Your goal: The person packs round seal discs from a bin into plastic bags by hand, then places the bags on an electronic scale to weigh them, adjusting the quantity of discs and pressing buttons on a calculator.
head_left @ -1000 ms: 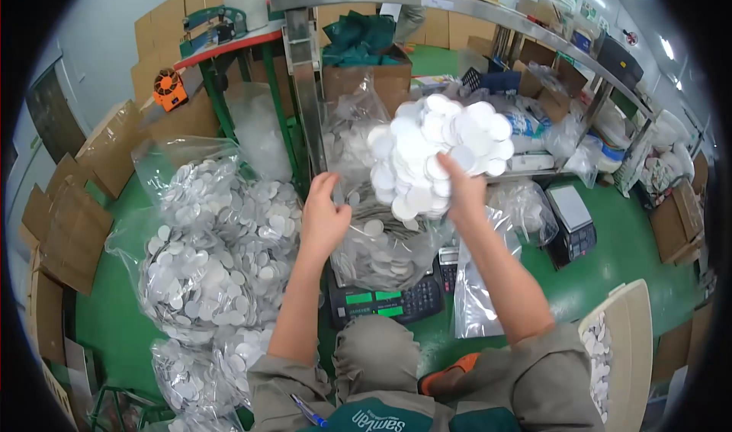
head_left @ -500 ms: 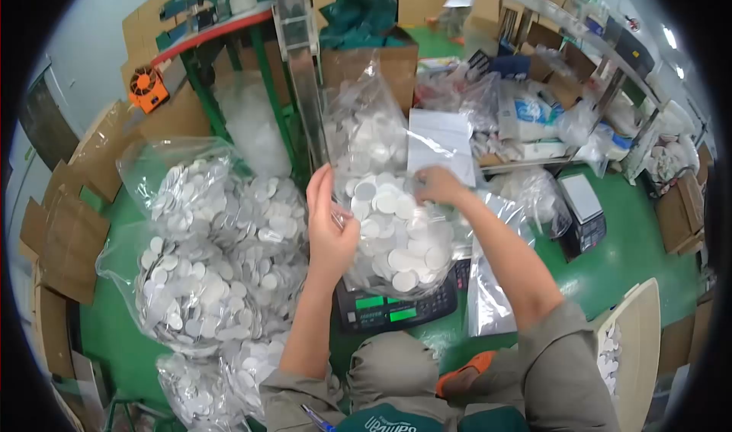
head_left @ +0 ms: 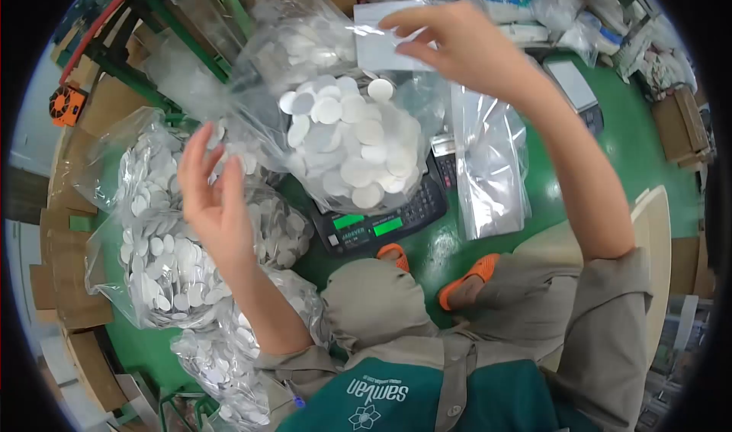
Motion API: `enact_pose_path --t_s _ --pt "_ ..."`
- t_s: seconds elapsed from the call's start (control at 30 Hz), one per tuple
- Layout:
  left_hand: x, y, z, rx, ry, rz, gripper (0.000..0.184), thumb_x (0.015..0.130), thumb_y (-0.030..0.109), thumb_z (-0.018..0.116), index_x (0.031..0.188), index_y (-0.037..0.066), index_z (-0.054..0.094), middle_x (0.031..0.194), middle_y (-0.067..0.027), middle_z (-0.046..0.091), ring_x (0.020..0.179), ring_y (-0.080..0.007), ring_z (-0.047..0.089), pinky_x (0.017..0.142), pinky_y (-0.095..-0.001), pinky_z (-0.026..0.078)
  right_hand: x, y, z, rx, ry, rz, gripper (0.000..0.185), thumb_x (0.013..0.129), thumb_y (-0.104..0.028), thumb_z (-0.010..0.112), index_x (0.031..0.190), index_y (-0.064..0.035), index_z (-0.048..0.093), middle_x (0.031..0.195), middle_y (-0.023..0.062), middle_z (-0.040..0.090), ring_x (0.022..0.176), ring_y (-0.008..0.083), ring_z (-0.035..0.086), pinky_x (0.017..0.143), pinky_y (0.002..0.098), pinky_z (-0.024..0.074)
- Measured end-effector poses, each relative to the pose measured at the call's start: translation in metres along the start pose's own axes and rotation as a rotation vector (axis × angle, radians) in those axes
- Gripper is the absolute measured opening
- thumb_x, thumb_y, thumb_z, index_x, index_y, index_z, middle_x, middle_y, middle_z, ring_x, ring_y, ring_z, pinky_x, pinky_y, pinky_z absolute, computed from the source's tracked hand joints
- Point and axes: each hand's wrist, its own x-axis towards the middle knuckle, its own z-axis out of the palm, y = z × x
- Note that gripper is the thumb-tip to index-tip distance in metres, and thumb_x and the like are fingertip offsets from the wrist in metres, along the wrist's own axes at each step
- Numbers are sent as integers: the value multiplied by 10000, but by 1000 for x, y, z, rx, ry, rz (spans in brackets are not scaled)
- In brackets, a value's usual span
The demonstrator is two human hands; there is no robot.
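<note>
Both left hand (head_left: 219, 207) and right hand (head_left: 469, 49) have a loosely parted grip near bagged discs (head_left: 354, 150).

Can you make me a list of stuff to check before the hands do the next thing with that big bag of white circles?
1. White discs in the clear bag: ok, a big heap shows.
2. Scale in place: ok, its front pokes out from behind the bag.
3. Display lit: ok, it glows green.
4. Numbers readable: cannot tell, too small.
5. Left hand open: ok, its fingers are apart.
6. Right hand gripping plastic: cannot tell, it's blurry beside the white paper.
</note>
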Motion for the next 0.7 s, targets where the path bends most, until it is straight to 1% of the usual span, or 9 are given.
enact_pose_path --t_s 0.1,0.17,0.3,0.43,0.53,0.57,0.6,0.63,0.7 --pt "-17 17 1 -26 65 -54 382 794 -26 510 1172 1 461 1208 -95 447 985 -189 489 771 -245 415 -35 4 -31 43 -4 40 235 811 -83 549 1037 -21 561 862 93 618 798 131 605 706 255 477" --pt "-28 24 5 -70 82 -33 413 794 -25 508 1198 -16 417 1226 -105 429 1009 -215 474 805 -270 401 -56 27 -26 158 114 4 201 761 -85 580 944 -4 593 737 115 627 655 189 616 628 277 486" --pt "-58 60 34 -331 266 -178 529 781 -29 512 1266 -28 300 1304 -117 307 1129 -252 386 886 -331 352 -78 37 -30 143 75 89 189 754 -63 583 928 10 588 701 118 620 626 169 604 622 267 478" --pt "-85 61 43 -665 99 -440 601 762 40 505 1300 -17 242 1338 -125 245 1200 -279 309 915 -395 330 -84 36 -45 78 86 79 194 726 -60 603 914 -14 598 717 115 628 636 211 614 626 291 482" --pt "-96 42 51 -608 -18 -592 593 762 32 517 1294 -15 259 1334 -142 264 1168 -273 357 894 -396 353 -99 41 -91 -323 110 0 192 738 -163 598 909 -76 605 708 82 626 636 279 589 588 345 467" --pt "-96 37 51 -554 -14 -621 577 758 45 538 1279 -3 294 1309 -136 305 1147 -269 380 888 -399 359 -111 47 -115 -366 219 -39 214 736 -160 602 937 -88 594 704 75 627 620 268 589 577 346 466" --pt "-95 24 45 -463 -41 -594 559 763 83 556 1265 8 322 1292 -118 330 1128 -257 401 881 -382 358 -127 44 -144 -355 260 21 243 737 -162 611 971 -104 581 718 81 627 623 250 595 574 328 469" --pt "-95 24 43 -428 -11 -513 543 775 116 550 1259 6 330 1285 -101 338 1112 -242 416 874 -362 350 -149 47 -170 -270 311 153 344 769 -74 604 1103 -83 525 769 65 630 691 126 602 671 254 474" --pt "-90 6 32 -318 -18 -481 510 812 115 496 1273 -3 313 1291 -116 351 1125 -234 412 892 -337 319 -201 48 -210 -215 579 320 395 794 -51 579 1168 -38 453 803 87 633 720 111 597 693 241 476"
